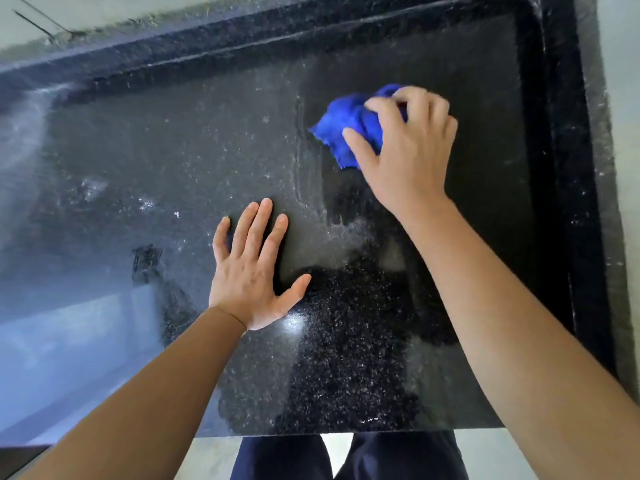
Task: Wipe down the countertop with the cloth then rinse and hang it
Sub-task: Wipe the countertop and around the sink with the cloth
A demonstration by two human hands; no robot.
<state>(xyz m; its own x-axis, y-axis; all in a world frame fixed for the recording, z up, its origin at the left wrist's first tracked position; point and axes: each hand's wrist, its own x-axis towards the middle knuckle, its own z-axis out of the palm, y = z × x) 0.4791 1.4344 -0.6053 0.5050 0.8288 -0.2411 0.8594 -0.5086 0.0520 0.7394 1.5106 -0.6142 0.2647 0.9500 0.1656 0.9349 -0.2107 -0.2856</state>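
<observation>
The right hand (407,143) grips a bunched blue cloth (349,128) at two o'clock on the speckled black granite countertop (180,150); the left hand (251,268) rests spread flat at centre. Bunched so tightly, the cloth may leave streaks.

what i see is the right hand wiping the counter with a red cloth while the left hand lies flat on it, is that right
Not quite: the cloth is blue, not red. The head view shows the right hand wiping the counter with it while the left hand lies flat there.
</observation>
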